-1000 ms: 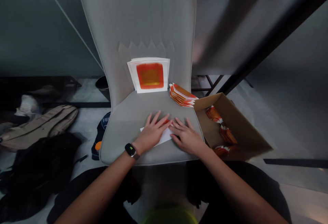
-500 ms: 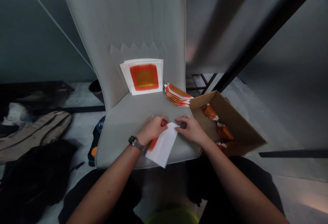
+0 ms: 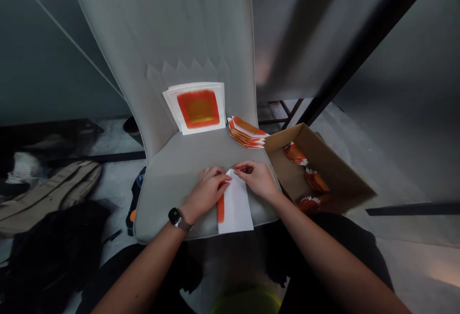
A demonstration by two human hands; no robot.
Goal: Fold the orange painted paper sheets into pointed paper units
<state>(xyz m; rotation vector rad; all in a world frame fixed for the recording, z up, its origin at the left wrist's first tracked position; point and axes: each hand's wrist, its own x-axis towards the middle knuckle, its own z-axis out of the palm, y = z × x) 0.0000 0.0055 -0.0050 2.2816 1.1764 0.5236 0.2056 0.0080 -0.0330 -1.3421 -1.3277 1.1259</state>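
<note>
A partly folded sheet of joss paper [image 3: 237, 206], white with an orange strip showing at its left, lies at the front of the grey chair seat. My left hand [image 3: 208, 187] pinches its upper left edge, a watch on that wrist. At the sheet's top corner, the thumb and fingers of my right hand [image 3: 257, 177] close on the paper. Unfolded white sheets [image 3: 170, 103] with an orange and gold square lean against the chair's backrest. Beside them sits a stack of folded orange and white papers [image 3: 247, 133].
A cardboard box [image 3: 334, 175] stands right of the chair [image 3: 168, 175], with several bundles of folded papers inside. A beige backpack [image 3: 61, 189] and a black bag [image 3: 53, 247] lie on the floor at left. A dark bin [image 3: 133, 129] stands behind the seat.
The sheet has turned from slanting to nearly straight, its lower end swinging right. Both hands stay at its top, my right hand now further over the tip. The view has shifted slightly.
</note>
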